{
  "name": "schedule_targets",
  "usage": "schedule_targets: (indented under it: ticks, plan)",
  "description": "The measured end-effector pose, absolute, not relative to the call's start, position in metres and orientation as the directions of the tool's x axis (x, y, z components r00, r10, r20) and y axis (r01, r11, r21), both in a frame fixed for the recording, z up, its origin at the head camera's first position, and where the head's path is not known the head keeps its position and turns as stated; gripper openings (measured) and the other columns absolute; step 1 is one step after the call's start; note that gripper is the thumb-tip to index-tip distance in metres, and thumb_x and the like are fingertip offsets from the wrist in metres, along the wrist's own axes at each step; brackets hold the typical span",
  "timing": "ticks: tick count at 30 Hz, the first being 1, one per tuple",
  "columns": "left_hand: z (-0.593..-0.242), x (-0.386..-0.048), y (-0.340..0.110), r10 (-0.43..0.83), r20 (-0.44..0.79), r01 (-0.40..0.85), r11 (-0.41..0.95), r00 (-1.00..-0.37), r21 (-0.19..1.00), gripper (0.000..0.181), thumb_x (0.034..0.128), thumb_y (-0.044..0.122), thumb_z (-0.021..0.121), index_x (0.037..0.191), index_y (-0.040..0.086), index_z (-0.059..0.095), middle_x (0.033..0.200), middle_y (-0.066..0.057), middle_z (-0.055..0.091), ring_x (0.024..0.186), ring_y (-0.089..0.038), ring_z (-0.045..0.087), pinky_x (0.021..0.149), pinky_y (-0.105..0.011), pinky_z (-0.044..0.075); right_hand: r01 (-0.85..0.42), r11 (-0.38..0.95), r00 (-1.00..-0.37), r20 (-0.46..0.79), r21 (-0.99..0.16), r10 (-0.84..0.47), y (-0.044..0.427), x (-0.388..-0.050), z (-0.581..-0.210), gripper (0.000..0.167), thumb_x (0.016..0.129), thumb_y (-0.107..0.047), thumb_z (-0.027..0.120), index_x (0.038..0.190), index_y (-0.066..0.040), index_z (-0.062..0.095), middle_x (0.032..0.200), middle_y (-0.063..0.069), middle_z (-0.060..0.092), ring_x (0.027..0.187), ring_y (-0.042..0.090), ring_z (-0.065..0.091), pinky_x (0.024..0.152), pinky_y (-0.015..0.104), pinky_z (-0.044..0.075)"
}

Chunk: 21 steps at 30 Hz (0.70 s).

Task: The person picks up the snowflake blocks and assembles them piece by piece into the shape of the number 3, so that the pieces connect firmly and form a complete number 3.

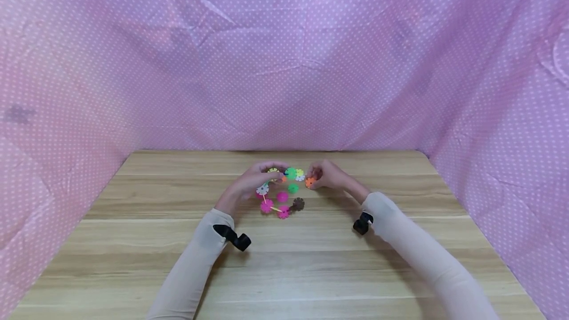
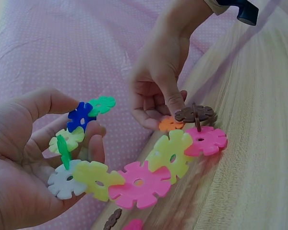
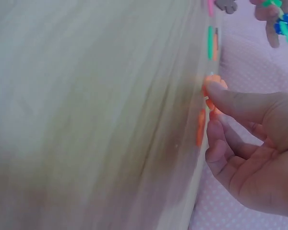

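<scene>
The chain of slotted flower discs [image 2: 140, 194] hung from the left hand [image 1: 255, 179], over the far half of the worktop [image 1: 295, 273]. Its shallow slots might have popped apart had that hand squeezed or tilted sharply, the dangling length levering on them. The left hand curved round the chain near the blue disc [image 2: 78, 118]; the right hand [image 1: 328, 175], fingers bent, pinched an orange disc [image 3: 215, 79].

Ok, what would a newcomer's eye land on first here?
First, the curved chain of bright notched discs in the left hand, over the far half of the wooden table. Next, the orange disc that the right hand pinches nearby. Then the pink dotted cloth behind the table.
</scene>
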<state>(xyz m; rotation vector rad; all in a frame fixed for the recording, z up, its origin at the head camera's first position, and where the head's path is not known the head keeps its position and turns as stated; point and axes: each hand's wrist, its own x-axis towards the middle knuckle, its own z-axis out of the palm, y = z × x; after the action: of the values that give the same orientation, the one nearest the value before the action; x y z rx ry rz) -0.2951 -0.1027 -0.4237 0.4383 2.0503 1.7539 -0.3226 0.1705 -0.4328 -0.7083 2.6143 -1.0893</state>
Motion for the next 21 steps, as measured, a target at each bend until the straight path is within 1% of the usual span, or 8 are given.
schedule_targets:
  ticks: [4, 6, 9, 12, 15, 18, 21]
  plan:
    - [-0.424, -0.295, -0.103, 0.486, -0.103, -0.031, 0.154, -0.868, 0.988, 0.036, 0.1005, 0.012, 0.060, 0.137, 0.010, 0.063, 0.142, -0.012, 0.060, 0.127, -0.028, 0.058, 0.112, -0.051, 0.047, -0.329, 0.558, -0.859, -0.004, -0.761, -0.512, 0.169, -0.321, -0.432, 0.017, 0.084, 0.003, 0.078, 0.098, 0.002, 0.070, 0.091, 0.014, 0.070, 0.081, 0.016, 0.061, 0.073, 0.024, 0.053]
    - [-0.423, -0.294, -0.103, 0.486, -0.102, -0.032, 0.150, -0.868, 0.988, 0.037, 0.1003, 0.012, 0.061, 0.137, 0.009, 0.063, 0.142, -0.014, 0.060, 0.127, -0.028, 0.059, 0.112, -0.053, 0.047, -0.307, 0.536, -0.866, -0.003, -0.787, -0.500, 0.168, -0.319, -0.430, 0.016, 0.086, 0.002, 0.076, 0.101, 0.003, 0.072, 0.091, 0.014, 0.071, 0.079, 0.016, 0.061, 0.071, 0.028, 0.055]
    - [-0.422, -0.294, -0.102, 0.485, -0.100, -0.040, 0.131, -0.869, 0.991, 0.040, 0.0990, 0.010, 0.062, 0.139, 0.007, 0.061, 0.141, -0.017, 0.059, 0.121, -0.024, 0.060, 0.112, -0.056, 0.046, -0.285, 0.493, -0.879, 0.018, -0.822, -0.477, 0.165, -0.317, -0.426, 0.017, 0.088, -0.002, 0.076, 0.104, 0.002, 0.073, 0.091, 0.013, 0.073, 0.076, 0.016, 0.062, 0.069, 0.030, 0.057]
    - [-0.422, -0.294, -0.103, 0.484, -0.089, -0.031, 0.127, -0.871, 0.991, 0.042, 0.0979, 0.010, 0.064, 0.140, 0.006, 0.060, 0.139, -0.021, 0.059, 0.113, -0.017, 0.062, 0.112, -0.055, 0.046, -0.281, 0.420, -0.891, 0.072, -0.863, -0.448, 0.160, -0.316, -0.421, 0.018, 0.088, -0.004, 0.078, 0.104, 0.003, 0.074, 0.091, 0.014, 0.074, 0.075, 0.013, 0.063, 0.067, 0.028, 0.056]
    - [-0.422, -0.295, -0.103, 0.483, -0.079, -0.019, 0.129, -0.872, 0.991, 0.045, 0.0972, 0.010, 0.065, 0.141, 0.005, 0.059, 0.140, -0.021, 0.059, 0.111, -0.015, 0.063, 0.112, -0.054, 0.046, -0.298, 0.342, -0.897, 0.139, -0.891, -0.421, 0.155, -0.315, -0.417, 0.018, 0.088, -0.004, 0.078, 0.102, 0.005, 0.073, 0.090, 0.014, 0.072, 0.075, 0.010, 0.062, 0.066, 0.026, 0.055]
    - [-0.423, -0.296, -0.104, 0.467, -0.074, -0.018, 0.123, -0.881, 0.992, 0.044, 0.0976, 0.010, 0.065, 0.141, 0.006, 0.059, 0.138, -0.018, 0.062, 0.110, -0.016, 0.065, 0.112, -0.054, 0.047, -0.280, 0.290, -0.911, 0.158, -0.915, -0.380, 0.149, -0.313, -0.414, 0.016, 0.088, -0.003, 0.078, 0.100, 0.005, 0.072, 0.087, 0.009, 0.071, 0.074, 0.010, 0.062, 0.065, 0.027, 0.055]
    - [-0.423, -0.297, -0.105, 0.453, -0.076, -0.035, 0.098, -0.889, 0.995, 0.042, 0.0979, 0.008, 0.063, 0.140, 0.007, 0.061, 0.136, -0.016, 0.063, 0.108, -0.016, 0.066, 0.111, -0.055, 0.047, -0.262, 0.273, -0.923, 0.158, -0.925, -0.351, 0.145, -0.309, -0.412, 0.016, 0.089, -0.004, 0.077, 0.100, 0.005, 0.071, 0.085, 0.003, 0.069, 0.073, 0.009, 0.061, 0.061, 0.026, 0.053]
